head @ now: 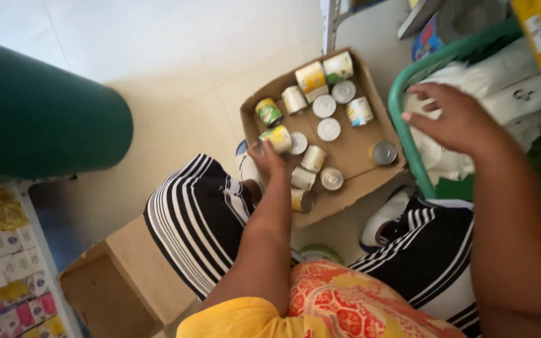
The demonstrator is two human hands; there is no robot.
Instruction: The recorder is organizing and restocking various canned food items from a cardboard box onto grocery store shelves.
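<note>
Reaching down between striped trouser legs, the left hand (267, 158) closes its fingers over the top of a yellow-and-green labelled can (277, 138) at the near left corner of a shallow cardboard tray (352, 147) on the pale tiled floor (176, 125); the grip looks like a top-down pinch, suited to lifting a can straight up out of a crowded tray. Tray contents: about a dozen small cans, some upright showing silver lids (329, 129), some tipped on their sides showing labels, loosely scattered rather than packed, which leaves finger room around each. Two larger cans, one yellow-labelled (311, 77) and one green-and-white (338, 66), lie at the far edge. One silver-topped can (383, 152) stands apart near the right wall of the tray. The right hand (458, 119) is spread, fingers open, resting on or just above white packages (502, 94) inside a green plastic basket (402, 125) to the right; whether it presses them I cannot tell, though the flat palm suggests steadying. An empty brown carton (120, 288) sits near left, open side up. Shelved small packets (7, 275) in pink, yellow and white occupy the near left edge. A dark green rounded object (39, 112) fills the far left.
</note>
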